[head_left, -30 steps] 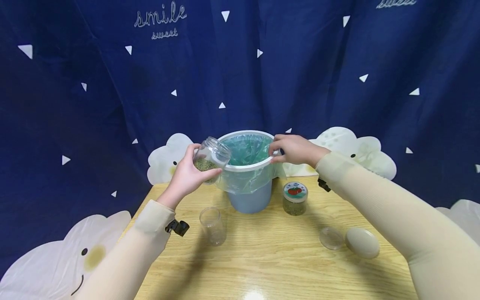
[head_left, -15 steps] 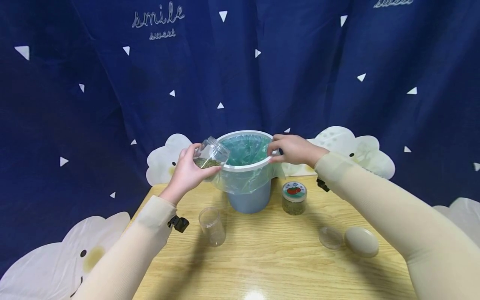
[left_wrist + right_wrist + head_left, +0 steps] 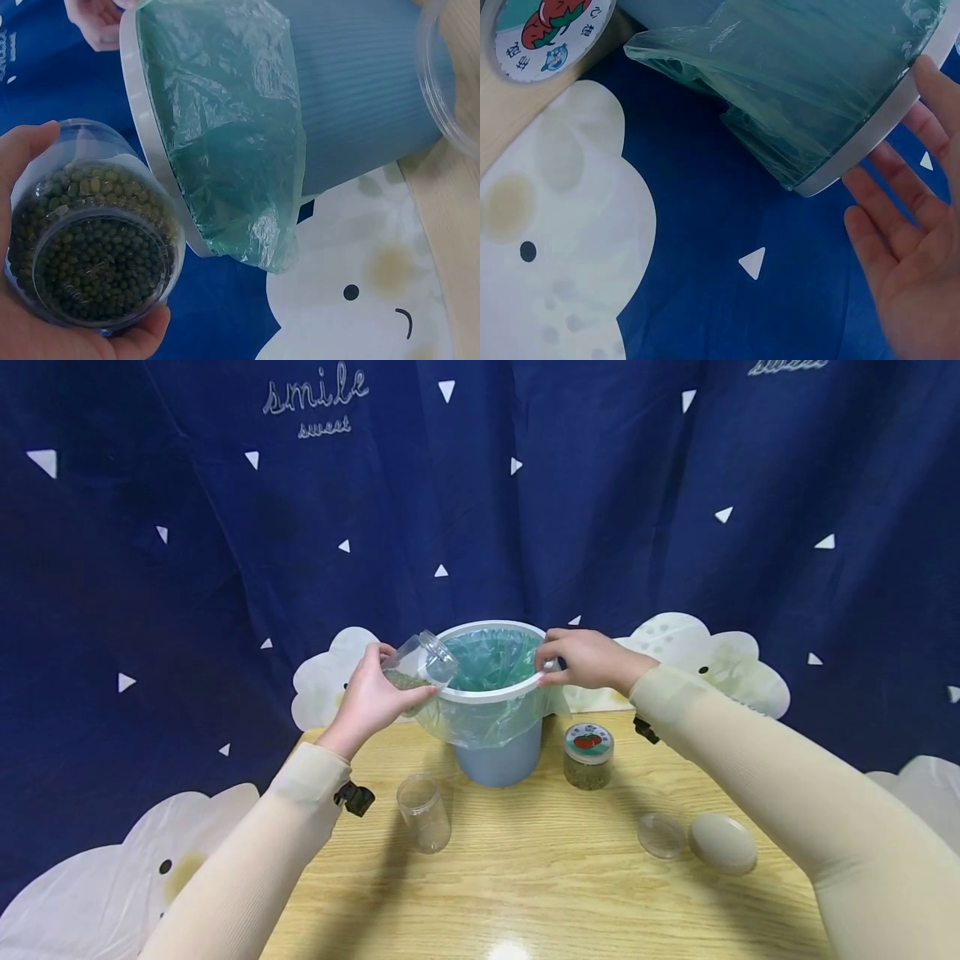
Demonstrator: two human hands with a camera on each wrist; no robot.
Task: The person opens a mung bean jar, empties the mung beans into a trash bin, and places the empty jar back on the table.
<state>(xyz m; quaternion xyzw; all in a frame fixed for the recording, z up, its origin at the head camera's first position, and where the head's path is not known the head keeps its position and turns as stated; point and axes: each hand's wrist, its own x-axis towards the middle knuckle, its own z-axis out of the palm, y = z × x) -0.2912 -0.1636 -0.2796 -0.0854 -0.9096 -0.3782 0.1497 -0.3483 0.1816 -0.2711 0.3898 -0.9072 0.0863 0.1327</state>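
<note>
Tipping the clear open jar (image 3: pixel 411 660) of mung beans (image 3: pixel 105 259) further over toward the blue waste bin (image 3: pixel 501 762) than a second ago. Turning the jar mouth from slanting upward to nearly sideways, and placing it at the left part of the white rim (image 3: pixel 487 697), next to the green plastic liner (image 3: pixel 491 660). Cannot confirm contact between jar and rim.

Showing beans gathered toward the base and along the lower wall, with none seen falling. Judged from this, at the tilting stage of a pour, without visible discharge; probably calling for a steeper angle.

Gripping the jar in the left hand (image 3: pixel 372 697), with thumb and fingers curled around opposite sides, spread only to the jar's girth. Pinching the right side of the rim in the right hand (image 3: pixel 585 657), thumb outside, fingers bent over the inner side; unchanged in position, apparently steadying the bin.

Note also, on the wood-grain table (image 3: pixel 525 893): a clear canister (image 3: pixel 425 817), mouth up, at front left; a lidded jar (image 3: pixel 588 768) with a red-fruit label, right of the bin; nearer, a transparent disc (image 3: pixel 662 836) just beside a cream round lid (image 3: pixel 723 843).
</note>
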